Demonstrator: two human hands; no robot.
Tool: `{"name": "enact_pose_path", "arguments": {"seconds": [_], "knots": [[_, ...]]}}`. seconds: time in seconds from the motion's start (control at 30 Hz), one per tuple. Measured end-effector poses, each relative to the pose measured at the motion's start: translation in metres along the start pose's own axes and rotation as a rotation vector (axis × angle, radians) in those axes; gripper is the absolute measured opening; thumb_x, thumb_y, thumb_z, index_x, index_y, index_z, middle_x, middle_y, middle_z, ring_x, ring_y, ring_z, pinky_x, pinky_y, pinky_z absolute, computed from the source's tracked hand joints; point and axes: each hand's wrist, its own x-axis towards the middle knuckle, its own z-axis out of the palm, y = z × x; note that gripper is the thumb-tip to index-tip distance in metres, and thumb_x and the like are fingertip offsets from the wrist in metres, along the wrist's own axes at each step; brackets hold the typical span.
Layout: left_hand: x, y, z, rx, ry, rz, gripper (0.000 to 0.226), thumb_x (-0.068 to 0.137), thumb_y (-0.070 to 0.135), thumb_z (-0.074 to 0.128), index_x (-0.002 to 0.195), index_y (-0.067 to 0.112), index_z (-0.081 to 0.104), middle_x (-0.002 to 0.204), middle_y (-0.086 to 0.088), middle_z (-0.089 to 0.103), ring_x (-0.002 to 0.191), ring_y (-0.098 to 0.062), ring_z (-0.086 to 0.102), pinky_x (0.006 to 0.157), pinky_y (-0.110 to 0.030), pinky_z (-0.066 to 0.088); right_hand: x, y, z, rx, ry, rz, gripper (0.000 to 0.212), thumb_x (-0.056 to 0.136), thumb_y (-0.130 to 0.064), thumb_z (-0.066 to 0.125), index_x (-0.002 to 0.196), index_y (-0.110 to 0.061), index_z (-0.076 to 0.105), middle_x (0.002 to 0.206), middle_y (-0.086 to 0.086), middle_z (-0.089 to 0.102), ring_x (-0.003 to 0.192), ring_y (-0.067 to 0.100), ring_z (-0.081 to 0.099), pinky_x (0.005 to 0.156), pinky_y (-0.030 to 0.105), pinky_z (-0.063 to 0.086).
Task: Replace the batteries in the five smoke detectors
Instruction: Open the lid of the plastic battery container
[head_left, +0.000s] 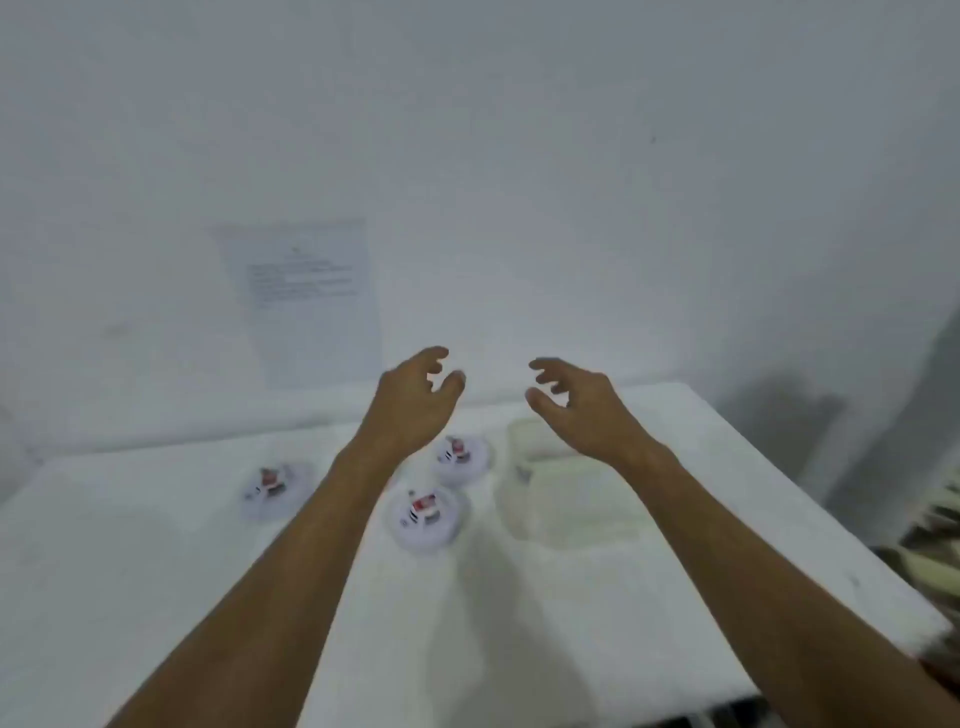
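Note:
Three round white smoke detectors lie on the white table (130, 571), each with a red-and-black part showing on top: one at the left (275, 487), one in the middle (427, 517), one farther back (462, 457). My left forearm covers the space between them. Above the far edge of the table my left hand (413, 402) is raised, fingers curled and apart, holding nothing. My right hand (579, 402) is raised beside it, also open and empty. The picture is blurred.
A translucent pale plastic container (566, 499) stands on the table right of the detectors. A printed sheet of paper (306, 296) hangs on the white wall behind. Patterned fabric (935, 525) shows past the table's right edge.

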Motion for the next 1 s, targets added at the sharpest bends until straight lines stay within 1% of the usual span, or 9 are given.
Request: {"name": "enact_pose_path", "arguments": {"seconds": [0.1, 0.23, 0.3, 0.37, 0.53, 0.6, 0.73, 0.83, 1.0], "knots": [[-0.024, -0.02, 0.06, -0.013, -0.116, -0.077, 0.045, 0.092, 0.035, 0.059, 0.134, 0.02, 0.053, 0.125, -0.004, 0.062, 0.107, -0.019, 0.061, 0.094, -0.027, 0.045, -0.033, 0.057, -0.003, -0.076, 0.022, 0.1, 0.038, 0.094, -0.023, 0.065, 0.132, -0.017, 0.059, 0.122, 0.007, 0.065, 0.111, 0.02, 0.061, 0.087, 0.019, 0.038], [-0.05, -0.032, 0.133, -0.002, -0.221, -0.161, 0.052, 0.094, 0.034, 0.057, 0.141, 0.018, 0.044, 0.141, -0.006, 0.05, 0.126, -0.023, 0.05, 0.107, -0.037, 0.038, -0.061, 0.134, -0.013, -0.145, 0.02, 0.209, 0.044, 0.094, -0.024, 0.064, 0.137, -0.015, 0.055, 0.134, 0.01, 0.058, 0.129, 0.026, 0.05, 0.104, 0.027, 0.035], [-0.055, -0.032, 0.16, -0.01, -0.232, -0.193, 0.054, 0.095, 0.038, 0.055, 0.144, 0.022, 0.039, 0.144, -0.003, 0.045, 0.127, -0.021, 0.048, 0.107, -0.038, 0.037, -0.063, 0.161, -0.017, -0.187, -0.006, 0.241, 0.048, 0.095, -0.03, 0.063, 0.14, -0.019, 0.052, 0.141, 0.008, 0.05, 0.136, 0.029, 0.039, 0.111, 0.04, 0.032], [-0.06, -0.032, 0.184, 0.002, -0.223, -0.235, 0.055, 0.094, 0.044, 0.053, 0.144, 0.027, 0.038, 0.138, -0.004, 0.047, 0.117, -0.019, 0.051, 0.101, -0.032, 0.039, -0.063, 0.183, -0.02, -0.175, -0.037, 0.254, 0.049, 0.095, -0.035, 0.062, 0.142, -0.024, 0.05, 0.146, 0.006, 0.042, 0.138, 0.028, 0.032, 0.111, 0.043, 0.031], [-0.069, -0.031, 0.219, 0.021, -0.115, -0.335, 0.053, 0.094, 0.05, 0.048, 0.142, 0.03, 0.041, 0.126, -0.006, 0.055, 0.115, -0.015, 0.046, 0.091, -0.025, 0.032, -0.053, 0.205, -0.023, 0.062, -0.133, 0.247, 0.049, 0.097, -0.036, 0.059, 0.143, -0.026, 0.047, 0.142, 0.003, 0.044, 0.124, 0.01, 0.041, 0.098, 0.022, 0.032], [-0.072, -0.028, 0.223, 0.012, -0.072, -0.367, 0.051, 0.094, 0.049, 0.05, 0.141, 0.032, 0.043, 0.121, -0.006, 0.055, 0.104, -0.012, 0.045, 0.087, -0.024, 0.032, -0.05, 0.208, -0.021, 0.101, -0.149, 0.26, 0.048, 0.097, -0.035, 0.06, 0.142, -0.027, 0.048, 0.136, 0.002, 0.046, 0.116, 0.007, 0.042, 0.093, 0.018, 0.032], [-0.073, -0.021, 0.223, -0.073, -0.007, -0.437, 0.044, 0.088, 0.042, 0.061, 0.13, 0.037, 0.05, 0.118, 0.001, 0.051, 0.101, -0.009, 0.047, 0.085, -0.02, 0.032, -0.045, 0.209, -0.021, 0.157, -0.182, 0.302, 0.046, 0.093, -0.03, 0.066, 0.136, -0.031, 0.05, 0.123, 0.005, 0.043, 0.097, 0.006, 0.05, 0.068, -0.001, 0.04], [-0.08, -0.019, 0.225, -0.122, -0.001, -0.455, 0.044, 0.084, 0.049, 0.065, 0.125, 0.044, 0.05, 0.116, 0.004, 0.047, 0.105, -0.008, 0.048, 0.087, -0.022, 0.034, -0.05, 0.209, -0.018, 0.197, -0.2, 0.307, 0.045, 0.09, -0.035, 0.068, 0.13, -0.036, 0.048, 0.12, 0.004, 0.04, 0.096, 0.001, 0.049, 0.063, 0.002, 0.042], [-0.086, -0.021, 0.224, -0.205, -0.064, -0.472, 0.044, 0.083, 0.055, 0.064, 0.124, 0.051, 0.048, 0.117, 0.005, 0.046, 0.094, 0.012, 0.044, 0.078, -0.014, 0.035, -0.054, 0.211, -0.015, 0.231, -0.214, 0.294, 0.048, 0.086, -0.045, 0.071, 0.128, -0.041, 0.047, 0.119, 0.001, 0.041, 0.108, 0.011, 0.051, 0.074, 0.008, 0.04]]}}
